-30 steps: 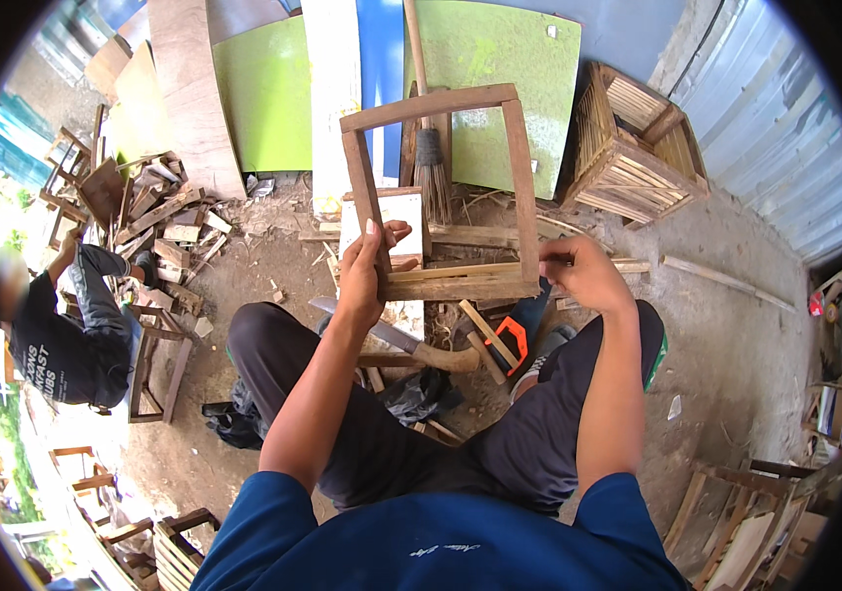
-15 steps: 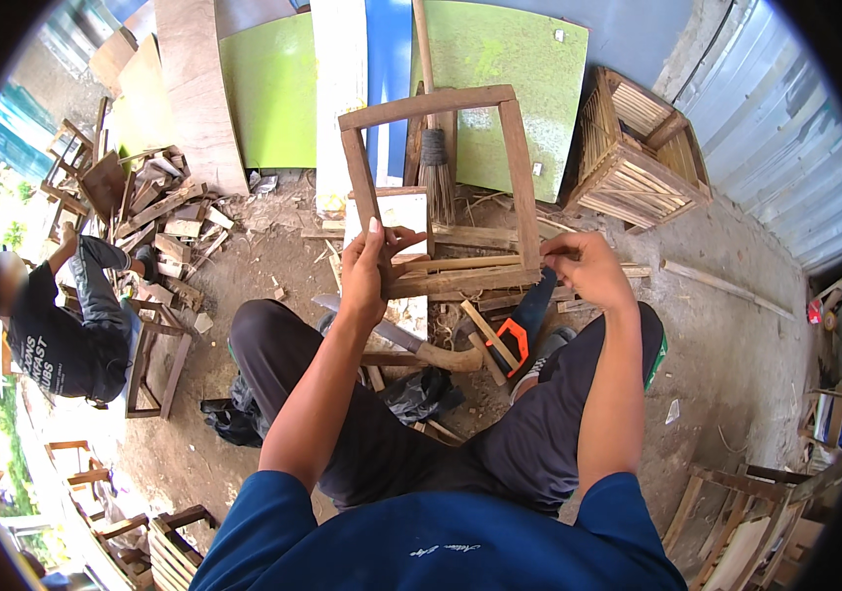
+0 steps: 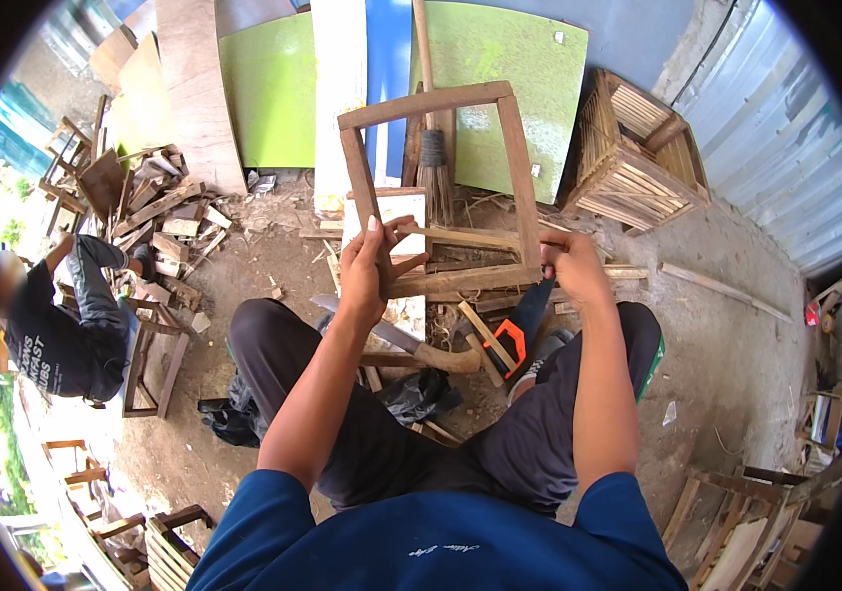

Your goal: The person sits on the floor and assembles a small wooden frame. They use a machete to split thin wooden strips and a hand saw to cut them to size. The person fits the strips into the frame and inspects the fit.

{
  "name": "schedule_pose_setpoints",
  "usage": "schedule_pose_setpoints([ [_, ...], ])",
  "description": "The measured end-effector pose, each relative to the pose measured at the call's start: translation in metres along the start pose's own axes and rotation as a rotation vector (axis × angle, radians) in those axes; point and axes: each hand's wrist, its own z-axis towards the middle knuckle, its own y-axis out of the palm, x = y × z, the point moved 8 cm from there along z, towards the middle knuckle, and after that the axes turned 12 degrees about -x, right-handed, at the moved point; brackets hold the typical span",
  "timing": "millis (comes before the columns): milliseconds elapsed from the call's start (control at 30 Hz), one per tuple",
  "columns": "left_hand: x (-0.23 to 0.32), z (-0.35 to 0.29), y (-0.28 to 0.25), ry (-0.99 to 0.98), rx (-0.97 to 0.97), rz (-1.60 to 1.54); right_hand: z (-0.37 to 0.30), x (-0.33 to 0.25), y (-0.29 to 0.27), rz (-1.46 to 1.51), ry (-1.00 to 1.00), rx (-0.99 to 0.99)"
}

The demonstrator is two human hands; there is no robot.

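Lettering shows on two garments. At the left, a black shirt (image 3: 71, 340) on a co-worker (image 3: 98, 271) bears stacked lines of bold white capitals (image 3: 35, 357); the lines slant upward to the right, and their beginnings run out of sight round the side of the body. At the bottom, the blue shirt (image 3: 421, 517) carries one short line of thin white script (image 3: 444, 550), small and slanted, set near the middle of the cloth. Near the right edge of the green board (image 3: 500, 64) sit two small white tags, one at the upper corner (image 3: 559, 37) and one lower down (image 3: 536, 170); they may bear print, but they are too small to tell.
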Motion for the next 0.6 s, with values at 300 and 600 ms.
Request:
schedule_pose_setpoints([
  [300, 0.002, 0.002, -0.001, -0.004, -0.057, 0.014, 0.011, 0.018, 0.035, 0.634, -0.009, -0.087],
  [600, 0.013, -0.004, 0.007, -0.017, -0.126, -0.004, -0.005, -0.015, 0.051, 0.713, -0.06, -0.46],
])
